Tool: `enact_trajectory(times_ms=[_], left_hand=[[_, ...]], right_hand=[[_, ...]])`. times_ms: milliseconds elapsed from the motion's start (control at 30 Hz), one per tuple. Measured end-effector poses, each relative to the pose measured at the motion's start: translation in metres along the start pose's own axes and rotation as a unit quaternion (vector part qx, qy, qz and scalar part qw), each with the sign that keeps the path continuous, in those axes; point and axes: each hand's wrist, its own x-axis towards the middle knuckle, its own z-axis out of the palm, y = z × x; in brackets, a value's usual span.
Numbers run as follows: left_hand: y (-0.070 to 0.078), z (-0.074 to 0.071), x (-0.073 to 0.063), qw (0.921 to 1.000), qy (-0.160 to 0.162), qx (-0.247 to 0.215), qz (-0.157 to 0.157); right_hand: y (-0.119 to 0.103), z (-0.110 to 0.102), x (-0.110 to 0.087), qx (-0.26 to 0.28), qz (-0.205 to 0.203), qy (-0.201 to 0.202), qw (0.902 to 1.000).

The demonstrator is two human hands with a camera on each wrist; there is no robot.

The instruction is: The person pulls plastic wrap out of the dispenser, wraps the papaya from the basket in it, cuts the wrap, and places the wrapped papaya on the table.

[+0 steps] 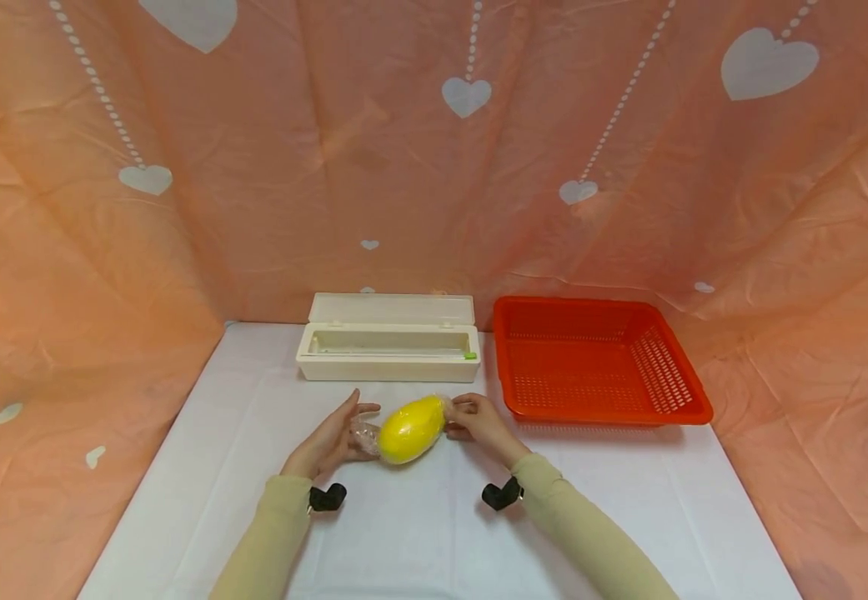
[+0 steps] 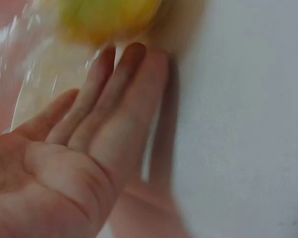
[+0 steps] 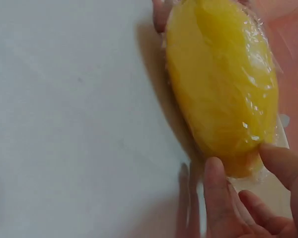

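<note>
A yellow, oval, mango-like fruit (image 1: 411, 430) is wrapped in clear cling film, and it sits between my two hands over the white table. Loose film (image 1: 365, 437) bunches at its left end, beside my left hand (image 1: 334, 442). Seen from the left wrist, that hand has its fingers nearly straight, the tips close under the blurred fruit (image 2: 107, 20); contact is unclear. My right hand (image 1: 482, 425) pinches the wrapped narrow end between thumb and fingers. The right wrist view has the thumb (image 3: 283, 161) and a fingertip (image 3: 215, 171) against that end of the film.
Behind the fruit stands a white cling film box (image 1: 388, 367) with its lid (image 1: 392, 309) raised and a green slider (image 1: 470, 356) at its right. A red perforated basket (image 1: 599, 400) is at the back right. A peach curtain (image 1: 403, 167) surrounds the table (image 1: 403, 542).
</note>
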Motion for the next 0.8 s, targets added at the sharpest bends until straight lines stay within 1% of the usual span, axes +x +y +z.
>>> enact_trajectory(times_ms=[100,167,233,300,367,433,533,700,800], left_hand=[[0.000,0.002,0.001,0.9992,0.000,0.040,0.002],[0.000,0.003,0.002,0.9971,0.013,0.074,0.001],[0.001,0.004,0.004,0.9923,0.037,0.118,0.005],[0.002,0.005,0.006,0.9852,0.061,0.159,0.018],[0.004,0.007,0.008,0.9806,0.080,0.175,0.034],[0.006,0.008,0.009,0.9803,0.081,0.172,0.052],[0.009,0.009,0.011,0.9854,0.063,0.143,0.068],[0.014,0.012,0.012,0.9925,0.010,0.100,0.070],[0.015,0.013,0.013,0.9953,-0.012,0.074,0.061]], right_hand=[[-0.002,0.001,0.004,0.008,-0.002,0.003,1.0000],[-0.003,0.004,0.005,0.003,-0.002,0.007,1.0000],[-0.004,0.007,0.007,0.000,0.003,0.015,0.9999],[-0.004,0.011,0.007,-0.001,0.012,0.026,0.9996],[-0.004,0.015,0.007,0.007,0.020,0.037,0.9991],[-0.004,0.018,0.006,0.016,0.030,0.041,0.9986],[-0.004,0.020,0.002,0.015,0.031,0.034,0.9988],[-0.004,0.020,-0.007,0.012,0.008,0.019,0.9997],[-0.003,0.022,-0.015,0.026,0.011,0.016,0.9995]])
